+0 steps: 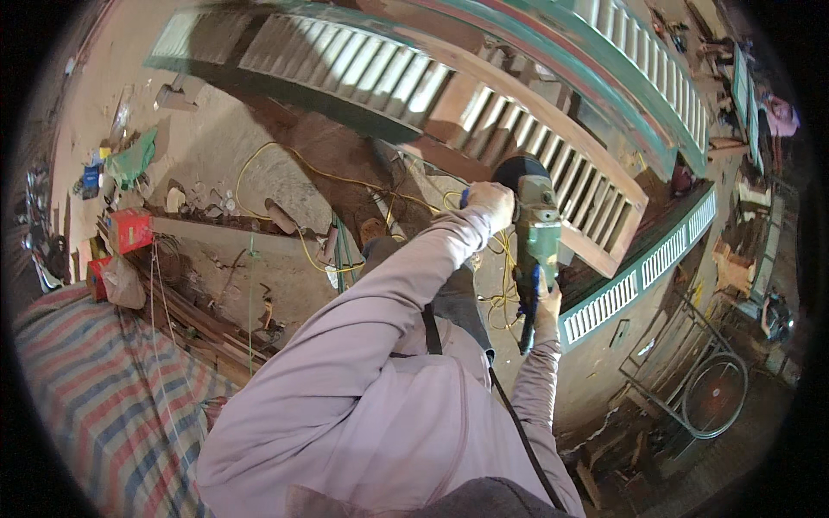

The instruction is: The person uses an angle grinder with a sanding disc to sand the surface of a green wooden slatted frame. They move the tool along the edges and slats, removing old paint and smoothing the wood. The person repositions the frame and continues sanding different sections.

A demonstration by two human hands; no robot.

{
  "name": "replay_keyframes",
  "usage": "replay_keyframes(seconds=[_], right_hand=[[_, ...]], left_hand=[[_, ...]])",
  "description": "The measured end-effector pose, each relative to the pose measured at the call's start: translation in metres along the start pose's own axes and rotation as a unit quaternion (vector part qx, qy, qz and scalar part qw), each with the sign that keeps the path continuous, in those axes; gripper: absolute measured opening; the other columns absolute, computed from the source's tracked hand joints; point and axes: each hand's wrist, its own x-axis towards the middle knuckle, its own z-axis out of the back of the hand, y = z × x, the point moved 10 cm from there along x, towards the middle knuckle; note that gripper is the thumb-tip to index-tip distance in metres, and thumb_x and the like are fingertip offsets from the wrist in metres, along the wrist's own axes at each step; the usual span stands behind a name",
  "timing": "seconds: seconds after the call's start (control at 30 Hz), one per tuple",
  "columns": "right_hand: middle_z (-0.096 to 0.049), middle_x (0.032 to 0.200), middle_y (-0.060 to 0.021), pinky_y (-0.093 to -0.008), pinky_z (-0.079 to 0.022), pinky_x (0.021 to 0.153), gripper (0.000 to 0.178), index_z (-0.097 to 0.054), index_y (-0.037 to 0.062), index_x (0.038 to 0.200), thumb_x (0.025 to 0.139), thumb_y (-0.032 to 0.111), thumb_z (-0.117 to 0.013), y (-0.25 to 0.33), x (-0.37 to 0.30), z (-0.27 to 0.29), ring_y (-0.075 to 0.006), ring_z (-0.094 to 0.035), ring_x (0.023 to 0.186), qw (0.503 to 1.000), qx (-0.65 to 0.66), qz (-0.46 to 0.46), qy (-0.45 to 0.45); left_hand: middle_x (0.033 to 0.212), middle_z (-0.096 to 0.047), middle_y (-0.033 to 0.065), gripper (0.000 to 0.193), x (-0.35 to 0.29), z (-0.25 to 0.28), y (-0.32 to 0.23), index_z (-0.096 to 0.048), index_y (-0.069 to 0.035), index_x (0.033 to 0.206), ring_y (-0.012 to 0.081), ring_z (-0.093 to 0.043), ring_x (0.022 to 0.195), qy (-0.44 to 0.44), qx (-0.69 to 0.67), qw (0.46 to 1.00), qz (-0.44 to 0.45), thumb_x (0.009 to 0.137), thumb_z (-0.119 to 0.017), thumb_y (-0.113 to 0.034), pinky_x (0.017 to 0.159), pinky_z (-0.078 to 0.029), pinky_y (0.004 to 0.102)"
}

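Note:
An angle grinder (pixel 541 229) with a green body points away from me, its dark round head (pixel 520 169) against the louvred wooden shutter (pixel 448 110). My left hand (pixel 493 205) is closed around the blue-tipped side handle. Farther back, my right hand (pixel 547 300) wraps round the rear of the grinder's body. Bare brown wood shows on the shutter's right part, while its left part is green with pale slats. Whether the disc touches the wood I cannot tell.
More green louvred shutters (pixel 604 304) lie to the right and beyond. A yellow cord (pixel 345 180) loops across the ground. On the left are a red box (pixel 130 230), a green cloth (pixel 133 159) and a striped tarp (pixel 95 363). A wheeled metal frame (pixel 715 394) stands at right.

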Motion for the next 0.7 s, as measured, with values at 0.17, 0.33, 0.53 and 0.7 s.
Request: replay_keyframes(seconds=[0.17,0.33,0.53,0.7], right_hand=[[-0.072,0.106,-0.0202,-0.0382,-0.055,0.079,0.08,-0.058,-0.0037,0.137,0.088,0.057,-0.073,0.12,-0.046,-0.125,-0.0302,-0.072,0.089,0.992,-0.122,0.039,0.014],[-0.072,0.114,-0.0199,-0.0365,-0.056,0.083,0.084,-0.061,-0.0016,0.134,0.08,0.061,-0.077,0.168,-0.027,-0.233,-0.0272,-0.071,0.098,0.983,-0.118,0.098,0.104],[-0.07,0.12,-0.0173,-0.0336,-0.05,0.095,0.079,-0.06,-0.0035,0.133,0.084,0.056,-0.077,0.24,-0.044,-0.323,-0.0239,-0.068,0.108,0.954,-0.14,0.17,0.205],[-0.07,0.113,-0.0146,-0.0325,-0.052,0.088,0.075,-0.062,-0.003,0.129,0.083,0.054,-0.079,0.237,-0.039,-0.31,-0.0207,-0.068,0.099,0.961,-0.105,0.164,0.194]], left_hand=[[0.109,-0.077,0.0156,0.027,-0.029,0.054,0.161,-0.079,-0.009,0.103,0.0289,-0.076,0.098,0.007,-0.063,0.993,0.095,0.086,-0.065,-0.025,0.079,-0.06,0.0438],[0.112,-0.074,0.0234,0.036,-0.063,0.101,0.298,-0.076,0.001,0.107,0.0369,-0.074,0.104,-0.001,-0.124,0.975,0.184,0.087,-0.06,-0.025,0.087,-0.059,0.0461],[0.124,-0.07,0.0231,0.047,-0.095,0.111,0.403,-0.073,0.0,0.119,0.0362,-0.068,0.117,0.012,-0.145,0.944,0.297,0.09,-0.066,-0.037,0.099,-0.055,0.0455],[0.13,-0.067,0.0238,0.048,-0.099,0.114,0.381,-0.065,0.0,0.127,0.0365,-0.068,0.118,0.061,-0.148,0.941,0.297,0.093,-0.061,-0.034,0.098,-0.055,0.0458]])
